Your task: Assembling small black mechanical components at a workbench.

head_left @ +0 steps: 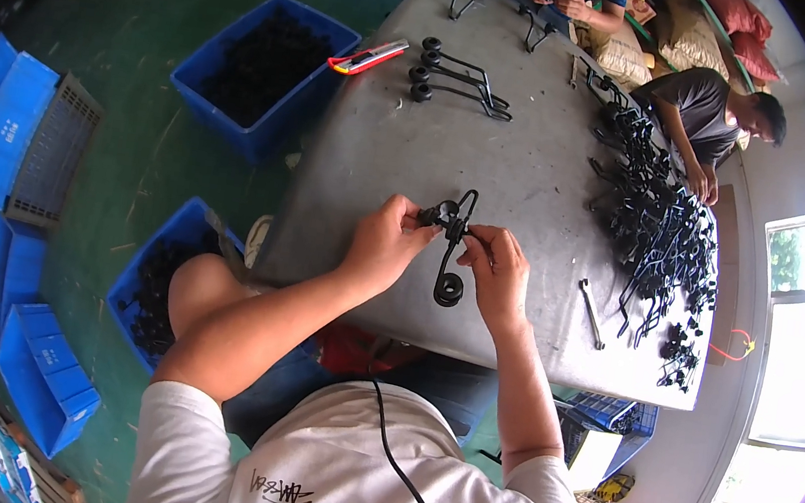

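Over the grey table (415, 152), both my hands hold a bent black metal wire bracket (458, 228). My left hand (385, 244) pinches a black round wheel at the bracket's upper end. My right hand (496, 271) grips the wire just right of that. A second black wheel (448, 289) sits on the bracket's lower end, close to the table top. The bracket's upper loop rises between my two hands.
Finished brackets with wheels (454, 77) lie at the table's far side beside a red-and-yellow utility knife (368, 56). A large pile of black wire brackets (661, 233) fills the right side, with a wrench (592, 313) near it. Blue bins of black wheels (265, 64) (152, 286) stand on the floor to the left. Other people work at the far end.
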`<state>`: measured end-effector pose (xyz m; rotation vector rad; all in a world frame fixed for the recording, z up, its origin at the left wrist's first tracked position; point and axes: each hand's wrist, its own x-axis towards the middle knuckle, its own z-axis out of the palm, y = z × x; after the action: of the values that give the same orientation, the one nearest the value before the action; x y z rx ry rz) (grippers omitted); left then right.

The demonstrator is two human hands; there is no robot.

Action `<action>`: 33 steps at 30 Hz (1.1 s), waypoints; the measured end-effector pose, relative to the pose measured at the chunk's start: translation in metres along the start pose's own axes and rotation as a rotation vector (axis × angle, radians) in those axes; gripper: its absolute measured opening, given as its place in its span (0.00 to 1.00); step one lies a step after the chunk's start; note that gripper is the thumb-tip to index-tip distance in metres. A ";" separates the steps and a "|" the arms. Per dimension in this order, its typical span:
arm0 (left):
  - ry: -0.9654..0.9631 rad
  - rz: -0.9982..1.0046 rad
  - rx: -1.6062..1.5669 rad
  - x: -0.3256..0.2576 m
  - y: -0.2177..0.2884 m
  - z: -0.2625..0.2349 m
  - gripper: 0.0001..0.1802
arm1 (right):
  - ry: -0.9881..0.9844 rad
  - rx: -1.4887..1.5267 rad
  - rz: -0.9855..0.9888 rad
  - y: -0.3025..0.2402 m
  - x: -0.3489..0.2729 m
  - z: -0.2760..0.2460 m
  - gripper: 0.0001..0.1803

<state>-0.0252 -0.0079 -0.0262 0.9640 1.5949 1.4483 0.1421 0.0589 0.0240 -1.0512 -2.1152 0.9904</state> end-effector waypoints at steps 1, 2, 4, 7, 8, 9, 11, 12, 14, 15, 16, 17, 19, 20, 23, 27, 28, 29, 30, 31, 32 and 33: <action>0.001 0.000 -0.001 0.000 0.001 0.000 0.15 | -0.001 -0.001 -0.001 0.002 0.000 0.000 0.06; 0.006 0.029 0.030 -0.001 0.001 0.001 0.15 | 0.016 -0.166 -0.051 0.005 -0.001 0.000 0.04; 0.010 0.056 0.063 -0.003 0.002 0.001 0.15 | 0.033 -0.330 -0.101 0.011 -0.002 0.001 0.06; -0.001 0.059 0.060 -0.004 0.004 0.000 0.15 | 0.051 -0.254 -0.049 0.012 -0.002 0.002 0.14; 0.001 0.061 0.053 -0.005 0.006 0.000 0.15 | 0.123 -0.214 -0.093 0.008 -0.002 0.003 0.16; 0.001 0.057 0.047 -0.005 0.006 0.000 0.16 | 0.193 -0.175 -0.132 0.005 -0.002 0.004 0.19; 0.003 0.056 0.032 -0.005 0.002 0.000 0.16 | 0.047 -0.199 -0.090 0.011 0.000 0.000 0.21; 0.007 0.064 0.016 -0.004 0.003 0.000 0.16 | -0.094 -0.225 -0.055 0.014 0.001 -0.002 0.22; 0.016 0.062 0.032 -0.005 0.003 0.001 0.16 | -0.161 -0.130 0.104 0.016 -0.002 -0.003 0.27; 0.023 0.057 0.049 -0.006 0.003 0.001 0.16 | -0.050 -0.057 0.097 0.013 -0.005 -0.002 0.30; 0.025 0.055 0.049 -0.006 0.003 0.001 0.16 | 0.061 0.016 0.091 0.011 -0.006 0.000 0.32; 0.020 0.066 0.047 -0.005 0.002 0.001 0.17 | 0.063 0.012 -0.027 0.011 -0.004 0.001 0.34; 0.013 0.076 0.045 -0.005 0.002 0.000 0.17 | -0.064 -0.025 0.065 0.017 -0.003 -0.004 0.33; 0.012 0.059 0.037 -0.006 0.002 -0.001 0.17 | -0.190 -0.062 0.156 0.021 -0.003 -0.006 0.32; 0.009 0.040 0.045 -0.003 0.005 0.000 0.17 | -0.025 -0.037 0.034 0.009 -0.003 -0.001 0.32; 0.005 0.026 0.028 -0.004 0.005 -0.001 0.17 | -0.126 -0.070 0.064 0.020 -0.002 -0.008 0.25; 0.005 0.026 0.028 -0.004 0.005 -0.001 0.17 | -0.247 -0.077 0.154 0.021 0.000 -0.009 0.22; 0.007 0.037 0.039 -0.004 0.006 0.000 0.17 | -0.246 -0.078 0.154 0.021 -0.002 -0.008 0.22; 0.011 0.044 0.051 -0.005 0.006 0.000 0.17 | -0.111 -0.060 0.046 0.009 -0.004 -0.004 0.22; 0.012 0.042 0.050 -0.006 0.006 0.000 0.17 | 0.025 -0.041 -0.062 0.003 -0.005 -0.002 0.23; 0.008 0.045 0.056 -0.006 0.007 0.000 0.17 | 0.022 -0.041 -0.061 0.006 -0.003 -0.004 0.23; 0.002 0.051 0.063 -0.005 0.007 -0.001 0.17 | -0.065 -0.112 0.010 0.009 0.000 -0.008 0.20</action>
<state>-0.0232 -0.0124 -0.0187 1.0462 1.6372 1.4410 0.1515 0.0656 0.0207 -1.0976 -2.2427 0.9313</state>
